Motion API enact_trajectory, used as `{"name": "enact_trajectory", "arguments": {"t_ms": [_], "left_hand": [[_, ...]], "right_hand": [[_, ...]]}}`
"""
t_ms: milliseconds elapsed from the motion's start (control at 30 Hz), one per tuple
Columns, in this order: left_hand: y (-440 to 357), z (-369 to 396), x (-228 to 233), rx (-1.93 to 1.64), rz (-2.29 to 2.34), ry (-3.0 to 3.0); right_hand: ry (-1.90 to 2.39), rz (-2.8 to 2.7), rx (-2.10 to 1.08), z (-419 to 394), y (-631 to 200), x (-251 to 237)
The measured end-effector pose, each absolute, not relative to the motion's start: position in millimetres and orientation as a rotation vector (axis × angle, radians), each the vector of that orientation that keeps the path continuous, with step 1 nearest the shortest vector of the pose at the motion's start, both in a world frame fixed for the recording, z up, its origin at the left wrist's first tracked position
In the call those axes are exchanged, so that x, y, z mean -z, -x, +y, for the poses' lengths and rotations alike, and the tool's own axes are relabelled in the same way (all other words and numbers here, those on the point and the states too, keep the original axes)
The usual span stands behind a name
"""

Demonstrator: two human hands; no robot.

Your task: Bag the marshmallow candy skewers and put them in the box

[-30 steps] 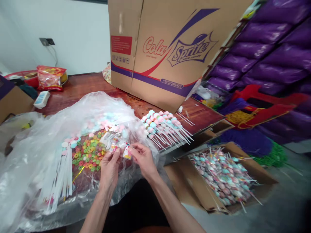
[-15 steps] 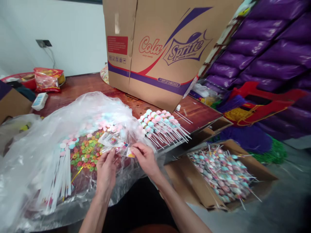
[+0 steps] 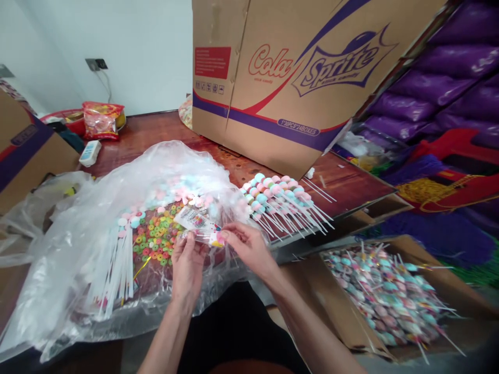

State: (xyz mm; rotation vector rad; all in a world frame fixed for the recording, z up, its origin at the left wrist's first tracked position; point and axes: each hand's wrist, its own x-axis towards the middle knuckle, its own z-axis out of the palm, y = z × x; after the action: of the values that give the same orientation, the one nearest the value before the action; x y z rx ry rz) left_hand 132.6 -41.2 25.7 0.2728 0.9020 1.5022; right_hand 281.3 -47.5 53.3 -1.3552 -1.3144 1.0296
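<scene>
Between my two hands is a small clear plastic bag (image 3: 202,237) with a coloured print. My left hand (image 3: 189,267) pinches its left end, and my right hand (image 3: 249,249) grips its printed right end with thumb and fingers. More printed bags (image 3: 193,217) lie flat just beyond. Ring-shaped candies (image 3: 159,234) in green, orange and red are spread left of my hands on a clear plastic sheet (image 3: 117,202). White sticks (image 3: 113,270) lie farther left in a bundle. To the right, candy skewers (image 3: 276,195) in pink and blue rest in a pile, sticks toward me.
A large cardboard carton (image 3: 268,109) stands on the red-brown table (image 3: 156,127). Low on my right, an open box (image 3: 339,317) holds many wrapped candy skewers. Purple packs (image 3: 440,78) are stacked behind. At the back left are a red candy bag (image 3: 102,119) and a white packet (image 3: 90,153).
The view has turned left, so everything sits farther right in the picture. Both hands keep hold of the small plastic bag, with little change in their grip.
</scene>
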Motion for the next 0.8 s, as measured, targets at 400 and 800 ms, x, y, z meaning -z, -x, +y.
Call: {"name": "enact_trajectory", "arguments": {"t_ms": [400,800], "left_hand": [[-127,-45,-21,-1.467,1.01,-0.338],[-133,-50,-24,-1.457,1.104,-0.377]], "right_hand": [[1.315,-1.279,-0.942,-56,-277,-41],[1.29,-1.2,-1.016,-55,-269,-35]]}}
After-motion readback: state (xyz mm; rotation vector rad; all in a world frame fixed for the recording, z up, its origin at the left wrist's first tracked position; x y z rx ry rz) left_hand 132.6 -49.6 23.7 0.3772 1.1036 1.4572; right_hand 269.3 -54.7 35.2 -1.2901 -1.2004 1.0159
